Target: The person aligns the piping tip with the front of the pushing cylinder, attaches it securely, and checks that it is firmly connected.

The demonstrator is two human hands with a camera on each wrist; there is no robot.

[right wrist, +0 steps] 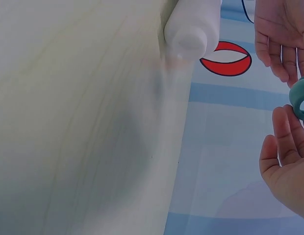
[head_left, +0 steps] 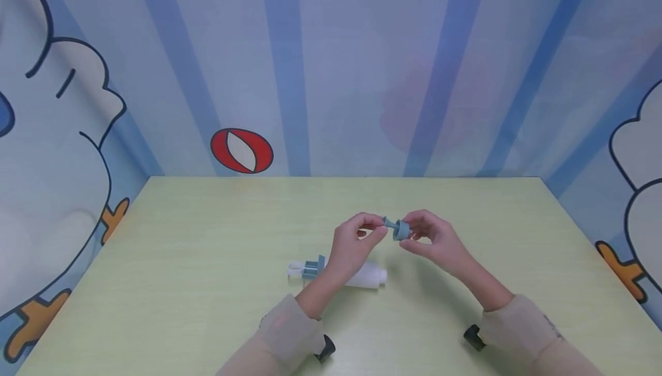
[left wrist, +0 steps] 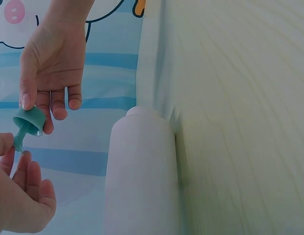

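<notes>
Above the table, both hands hold a small teal cup-shaped piece with a thin stem flared at its end (head_left: pixel 401 230). My left hand (head_left: pixel 357 244) pinches the flared stem end between thumb and fingers. From the other side my right hand (head_left: pixel 437 242) grips the cup part by thumb and fingertips; its other fingers hang loose in the left wrist view. A white bottle (head_left: pixel 368 275) lies on its side below, partly hidden by my left hand and wrist. At its left end are a teal fitting (head_left: pixel 312 269) and a white loop-shaped part (head_left: pixel 295 269).
The pale yellow-green table (head_left: pixel 207 238) runs back to a blue striped backdrop (head_left: pixel 351 77) with cartoon drawings. Black wrist devices (head_left: pixel 473 337) show below both sleeves.
</notes>
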